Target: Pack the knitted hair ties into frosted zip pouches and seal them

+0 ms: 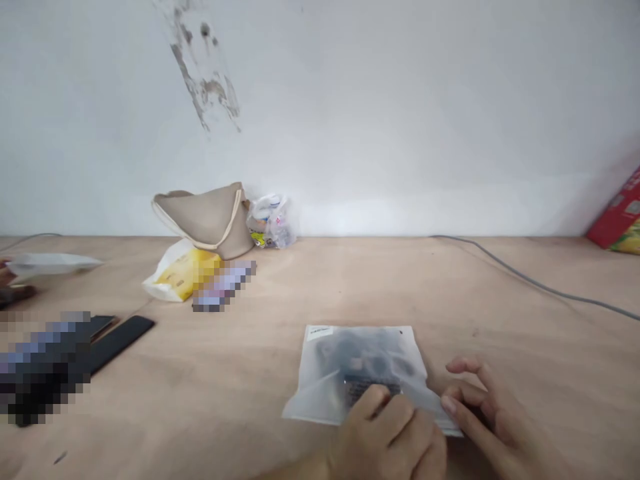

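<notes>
Frosted plastic pouch: contents showing only as a dark blur. Pixelated bundle, pixelated strip: details unreadable. Red carton: running off the right edge.

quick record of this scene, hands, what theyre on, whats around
left hand: on the lower edge of the translucent plastic bag
right hand: fingers at the bag's lower right edge
bag contents: dark item, too blurred to identify
surface: plywood table
nearby: black strips; yellow and white packet
by the wall: beige tote bag; clear plastic bag; red box; grey cable
other person: hand at the left edge, beside a white packet
</notes>
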The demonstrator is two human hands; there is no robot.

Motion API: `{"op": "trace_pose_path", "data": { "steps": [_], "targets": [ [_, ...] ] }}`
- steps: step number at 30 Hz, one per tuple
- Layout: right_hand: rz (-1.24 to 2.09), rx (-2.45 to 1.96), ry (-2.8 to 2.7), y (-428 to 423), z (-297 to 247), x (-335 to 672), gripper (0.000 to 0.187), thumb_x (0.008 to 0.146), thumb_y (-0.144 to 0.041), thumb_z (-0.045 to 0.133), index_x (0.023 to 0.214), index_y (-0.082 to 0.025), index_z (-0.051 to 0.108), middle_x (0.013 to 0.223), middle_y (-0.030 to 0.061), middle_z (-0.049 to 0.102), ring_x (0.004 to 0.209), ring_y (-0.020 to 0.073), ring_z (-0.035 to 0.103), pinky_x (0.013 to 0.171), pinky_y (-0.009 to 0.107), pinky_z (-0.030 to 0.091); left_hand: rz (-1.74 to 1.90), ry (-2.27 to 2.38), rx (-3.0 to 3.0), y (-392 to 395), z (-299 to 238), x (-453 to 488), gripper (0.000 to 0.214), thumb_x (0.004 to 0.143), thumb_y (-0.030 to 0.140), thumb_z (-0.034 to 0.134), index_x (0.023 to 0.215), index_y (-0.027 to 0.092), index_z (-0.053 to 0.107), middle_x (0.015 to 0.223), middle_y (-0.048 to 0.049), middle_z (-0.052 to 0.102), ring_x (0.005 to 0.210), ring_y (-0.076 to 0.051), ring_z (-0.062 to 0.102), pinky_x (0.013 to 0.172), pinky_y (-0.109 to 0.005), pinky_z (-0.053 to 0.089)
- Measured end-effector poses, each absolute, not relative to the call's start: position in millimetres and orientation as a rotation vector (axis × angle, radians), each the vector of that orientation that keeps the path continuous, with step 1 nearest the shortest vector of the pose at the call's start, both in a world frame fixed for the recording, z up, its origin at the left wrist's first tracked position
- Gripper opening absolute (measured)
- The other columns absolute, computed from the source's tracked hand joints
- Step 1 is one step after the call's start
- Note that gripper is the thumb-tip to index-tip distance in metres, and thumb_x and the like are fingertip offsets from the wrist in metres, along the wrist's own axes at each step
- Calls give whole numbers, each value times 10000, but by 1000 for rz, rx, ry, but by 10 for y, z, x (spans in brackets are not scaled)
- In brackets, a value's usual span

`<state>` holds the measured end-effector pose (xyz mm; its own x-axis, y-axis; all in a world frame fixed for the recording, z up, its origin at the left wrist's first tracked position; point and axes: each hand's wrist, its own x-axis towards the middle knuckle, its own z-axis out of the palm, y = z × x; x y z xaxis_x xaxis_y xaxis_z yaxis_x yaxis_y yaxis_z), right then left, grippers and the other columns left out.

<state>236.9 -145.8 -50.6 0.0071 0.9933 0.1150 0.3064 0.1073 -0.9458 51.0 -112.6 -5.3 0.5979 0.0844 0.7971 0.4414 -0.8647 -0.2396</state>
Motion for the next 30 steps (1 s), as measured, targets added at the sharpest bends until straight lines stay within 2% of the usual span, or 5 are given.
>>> {"op": "trace_pose_path", "data": {
  "steps": [11, 15, 18, 23, 30],
  "targets": [
    [1032, -1616, -1270, -1297, -477, 2552, 377, 740, -531, 522, 976, -265, 398, 561, -59, 574, 545, 194, 541, 569, 317, 403, -981, -869, -2468, -1068, 52, -601, 154, 799, 73, 551, 778, 187, 653, 813, -40, 701, 833, -183, 586, 781, -307, 397],
    [952, -1653, -1367, -1295, -333, 2510, 331, 782, -520, 485, 963, -252, 552, 660, -15, 628, 698, 222, 602, 659, 315, 428, -1184, -1806, -2679, -977, 147, -663, 275, 747, 329, 620, 999, 226, 657, 972, -62, 681, 768, -191, 597, 682, -299, 464],
    [917, -1668, -1457, -1227, -224, 2487, 310, 791, -516, 494, 722, -241, 619, 766, 15, 671, 812, 251, 608, 682, 300, 427, -1126, -2878, -2656, -837, 281, -592, 369, 745, 479, 567, 891, 157, 672, 598, -10, 618, 421, -101, 458, 380, -198, 314],
    [948, -1689, -1438, -1061, -197, 2441, 289, 758, -471, 560, 609, -226, 598, 589, -19, 585, 606, 187, 549, 547, 260, 374, -1014, -3351, -2768, -636, 346, -444, 347, 535, 443, 741, 619, 126, 628, 331, 93, 362, 309, -18, 206, 329, -164, 68],
    [1038, -1599, -1332, -1037, -239, 2421, 340, 802, -521, 510, 642, -220, 520, 551, -43, 466, 521, 124, 443, 478, 228, 326, -1274, -3411, -2607, -595, 250, -363, 336, 475, 378, 782, 627, 143, 596, 406, 45, 540, 315, -56, 427, 291, -140, 247]
  ]
}}
